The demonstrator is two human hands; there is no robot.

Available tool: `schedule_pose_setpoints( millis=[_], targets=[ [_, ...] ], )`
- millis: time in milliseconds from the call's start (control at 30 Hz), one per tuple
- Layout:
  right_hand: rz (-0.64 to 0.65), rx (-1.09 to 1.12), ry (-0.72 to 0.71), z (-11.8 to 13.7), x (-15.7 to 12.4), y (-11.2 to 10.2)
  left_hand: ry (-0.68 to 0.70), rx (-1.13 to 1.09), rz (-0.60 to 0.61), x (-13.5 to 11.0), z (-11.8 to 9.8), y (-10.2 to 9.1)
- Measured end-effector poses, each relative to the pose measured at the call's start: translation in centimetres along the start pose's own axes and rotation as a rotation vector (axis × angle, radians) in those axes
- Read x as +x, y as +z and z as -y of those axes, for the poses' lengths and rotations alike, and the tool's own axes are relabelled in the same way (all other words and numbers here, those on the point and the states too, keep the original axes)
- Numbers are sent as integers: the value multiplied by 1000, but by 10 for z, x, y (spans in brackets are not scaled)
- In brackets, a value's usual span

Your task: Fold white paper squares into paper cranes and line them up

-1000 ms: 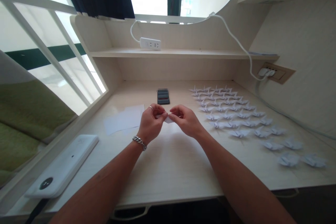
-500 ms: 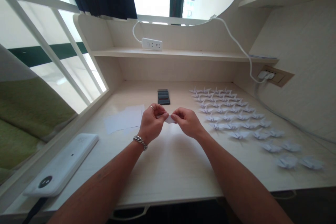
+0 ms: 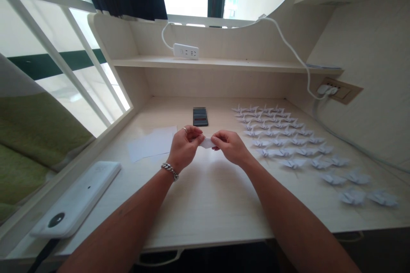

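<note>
My left hand [image 3: 184,147], with a ring and a chain bracelet, pinches the left end of a small folded white paper piece [image 3: 207,143]. My right hand [image 3: 228,146] pinches its right end. Both hands hover just above the middle of the pale wooden desk [image 3: 205,196]. Flat white paper sheets [image 3: 150,144] lie to the left of my left hand. Several folded white paper cranes [image 3: 288,143] stand in rows to the right of my right hand.
A dark phone [image 3: 200,116] lies beyond my hands. A white flat device [image 3: 77,198] rests at the desk's left front. A white power strip [image 3: 185,51] sits on the back shelf, its cable running to a wall socket [image 3: 339,90] at right.
My hands have risen slightly and kept working the small paper between the fingertips. The camera view shifted a little; nothing else on the desk moved.
</note>
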State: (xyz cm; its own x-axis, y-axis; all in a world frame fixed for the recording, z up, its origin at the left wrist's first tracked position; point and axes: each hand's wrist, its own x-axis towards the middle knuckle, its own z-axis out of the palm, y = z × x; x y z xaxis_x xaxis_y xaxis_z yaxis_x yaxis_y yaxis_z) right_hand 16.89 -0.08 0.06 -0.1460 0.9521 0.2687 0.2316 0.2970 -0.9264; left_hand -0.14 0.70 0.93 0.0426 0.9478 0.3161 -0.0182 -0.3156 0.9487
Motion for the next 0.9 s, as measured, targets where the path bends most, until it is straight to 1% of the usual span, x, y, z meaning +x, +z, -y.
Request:
schedule_pose_setpoints(
  millis=[200,333,400,500,600,633,700,767,800,900],
  targets=[
    [34,-59,-21,6,-2,-2,24,74,-14,-2,-2,0],
    [60,-112,-27,10,-5,3,32,152,9,-5,-4,1],
    [58,-116,-29,10,-6,5,21,146,29,-6,-5,2],
    [13,-68,-30,7,-5,8,-27,43,44,-5,-5,3],
    [-66,50,-28,4,-3,7,-80,-61,40,-4,-6,3],
    [-92,90,-34,4,-2,7,-98,-70,66,-4,-7,3],
    [-145,141,-52,3,-1,7,-113,-33,157,-4,-7,4],
    [-184,165,-62,3,0,9,-92,20,224,-5,-6,5],
    [-190,177,-61,3,0,10,-77,36,223,-5,-5,6],
    [-178,216,-46,2,1,12,-76,9,140,-5,-3,6]
  ],
)
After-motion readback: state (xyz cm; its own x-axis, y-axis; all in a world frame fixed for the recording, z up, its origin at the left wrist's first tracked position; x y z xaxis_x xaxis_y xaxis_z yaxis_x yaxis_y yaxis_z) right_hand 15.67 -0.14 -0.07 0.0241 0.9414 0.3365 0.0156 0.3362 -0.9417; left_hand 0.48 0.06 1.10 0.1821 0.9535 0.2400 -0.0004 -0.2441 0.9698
